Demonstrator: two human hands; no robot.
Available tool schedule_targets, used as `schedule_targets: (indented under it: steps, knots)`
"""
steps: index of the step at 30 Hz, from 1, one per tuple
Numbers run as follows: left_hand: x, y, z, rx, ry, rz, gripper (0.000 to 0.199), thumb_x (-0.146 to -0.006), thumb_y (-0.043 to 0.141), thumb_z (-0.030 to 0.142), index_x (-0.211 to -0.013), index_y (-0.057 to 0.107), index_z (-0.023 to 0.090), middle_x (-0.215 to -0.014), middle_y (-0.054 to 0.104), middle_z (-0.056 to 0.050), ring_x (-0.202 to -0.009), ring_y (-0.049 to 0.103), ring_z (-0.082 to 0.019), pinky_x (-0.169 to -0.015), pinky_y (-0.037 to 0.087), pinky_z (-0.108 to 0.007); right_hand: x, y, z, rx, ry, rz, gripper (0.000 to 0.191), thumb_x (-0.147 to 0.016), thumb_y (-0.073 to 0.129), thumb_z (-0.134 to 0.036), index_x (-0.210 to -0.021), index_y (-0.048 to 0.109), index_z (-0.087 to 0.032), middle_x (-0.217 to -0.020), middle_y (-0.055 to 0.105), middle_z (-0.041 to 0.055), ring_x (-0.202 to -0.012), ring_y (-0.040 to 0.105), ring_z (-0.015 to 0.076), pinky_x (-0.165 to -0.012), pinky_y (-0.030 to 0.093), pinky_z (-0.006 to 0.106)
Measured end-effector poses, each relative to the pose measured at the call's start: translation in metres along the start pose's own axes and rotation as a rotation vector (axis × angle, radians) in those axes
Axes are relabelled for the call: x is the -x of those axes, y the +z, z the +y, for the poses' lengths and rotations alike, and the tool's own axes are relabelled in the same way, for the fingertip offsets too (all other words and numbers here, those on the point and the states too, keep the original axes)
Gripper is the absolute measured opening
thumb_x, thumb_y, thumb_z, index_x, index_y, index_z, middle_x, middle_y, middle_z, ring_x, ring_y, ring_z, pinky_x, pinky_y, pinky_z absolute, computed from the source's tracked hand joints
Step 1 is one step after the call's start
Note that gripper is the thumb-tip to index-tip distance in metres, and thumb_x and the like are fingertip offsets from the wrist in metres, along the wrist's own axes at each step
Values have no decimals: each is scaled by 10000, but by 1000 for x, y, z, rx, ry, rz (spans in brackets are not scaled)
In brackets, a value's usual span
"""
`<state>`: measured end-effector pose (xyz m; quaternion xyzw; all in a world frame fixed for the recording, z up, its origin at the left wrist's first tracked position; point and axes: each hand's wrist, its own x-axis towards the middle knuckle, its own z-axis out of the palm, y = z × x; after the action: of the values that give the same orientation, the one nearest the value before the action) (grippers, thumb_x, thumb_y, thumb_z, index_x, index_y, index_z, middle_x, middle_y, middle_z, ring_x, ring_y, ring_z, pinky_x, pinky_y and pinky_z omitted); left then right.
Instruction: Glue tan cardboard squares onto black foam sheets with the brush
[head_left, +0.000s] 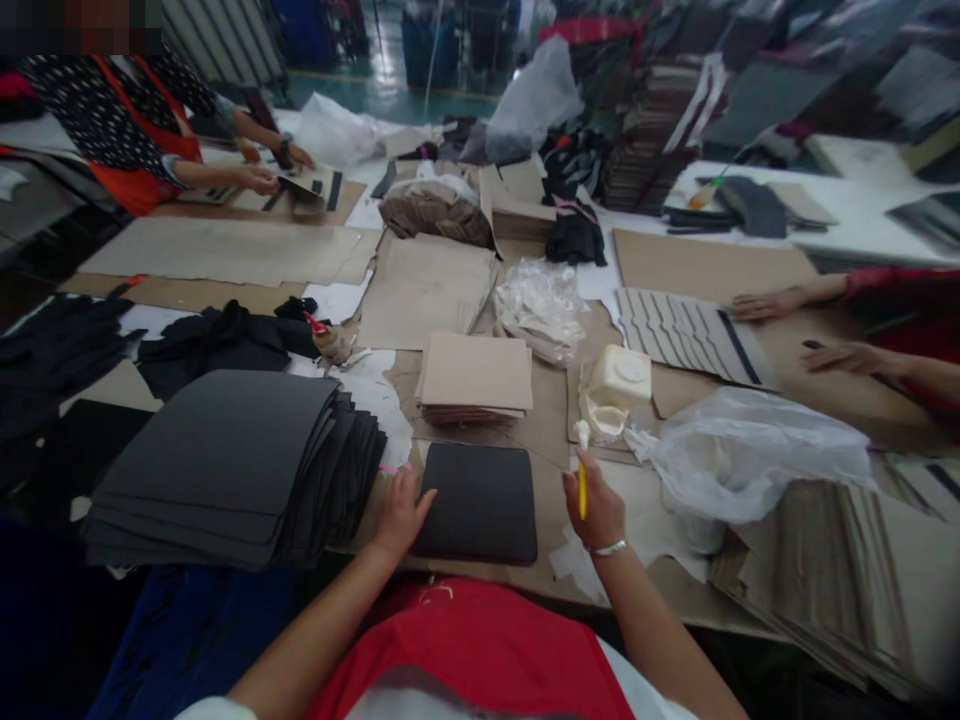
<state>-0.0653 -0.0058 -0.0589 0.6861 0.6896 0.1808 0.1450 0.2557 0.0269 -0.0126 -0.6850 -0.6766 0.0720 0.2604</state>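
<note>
A yellow-handled brush (583, 488) with a white-coated tip stands upright in my right hand (600, 510), its fingers closed round the handle. Just beyond the tip is a cut-open cream plastic container (619, 385) with white paste in and around it. My left hand (405, 512) rests at the left edge of a flat black rounded panel (476, 503), thumb apart from the fingers. A thin pink item (394, 468) shows by its fingertips; I cannot make out what it is. Behind the panel lies a stack of beige sheets (476, 373).
Dark grey panels (217, 450) are piled at left, brown boards (825, 570) at right near a clear plastic bag (757, 450). A co-worker's hands (772, 305) handle striped pieces at right. Another person (142, 120) works at far left. Crumpled plastic (544, 305) lies mid-table.
</note>
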Motion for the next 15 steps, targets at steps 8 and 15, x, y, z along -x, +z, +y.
schedule_targets:
  steps: [8, 15]
  knots:
    - [-94, -5, 89, -154, 589, -33, 547, -881, 462, 318, -1393, 371, 151, -1458, 386, -140, -1385, 270, -259, -1132, 217, -469, -131, 1, -99, -723, 170, -192, 388, -813, 512, -525, -944, 639, -182, -594, 577, -15, -454, 491, 106, -457, 421, 237]
    - [-138, 11, 96, -244, 443, -215, 652, -811, 573, 375, -1377, 401, 101, -1436, 401, -193, -1379, 271, -314, -1120, 216, -518, -185, 73, -151, -752, 112, -506, 268, -755, 529, -429, -692, 603, -179, -489, 500, -52, -455, 460, 88, -476, 386, 205]
